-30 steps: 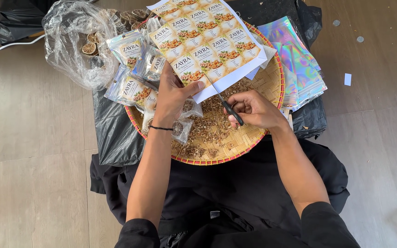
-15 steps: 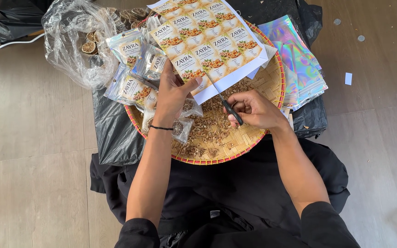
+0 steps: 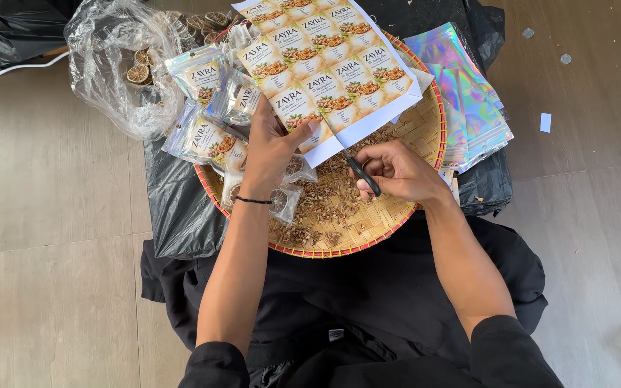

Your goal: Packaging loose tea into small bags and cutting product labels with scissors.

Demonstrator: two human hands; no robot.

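My left hand [image 3: 276, 146] pinches the near edge of a white sheet of printed labels [image 3: 332, 68], held above a round woven tray [image 3: 404, 215]. My right hand [image 3: 397, 170] grips black-handled scissors [image 3: 357, 170], whose blades reach up into the sheet's lower edge beside my left thumb. Dried brown bits [image 3: 325, 205] lie loose on the tray under both hands. A thin black band circles my left wrist.
Several small clear labelled pouches [image 3: 206, 108] lie on the tray's left rim. A clear plastic bag with dried slices [image 3: 120, 65] sits at the upper left. A stack of shiny holographic pouches [image 3: 468, 93] rests at the right on black plastic. Grey floor surrounds everything.
The label sheet has shifted slightly down and left in my left hand, and the scissors have edged further along the cut. Both arms stay nearly where they were.
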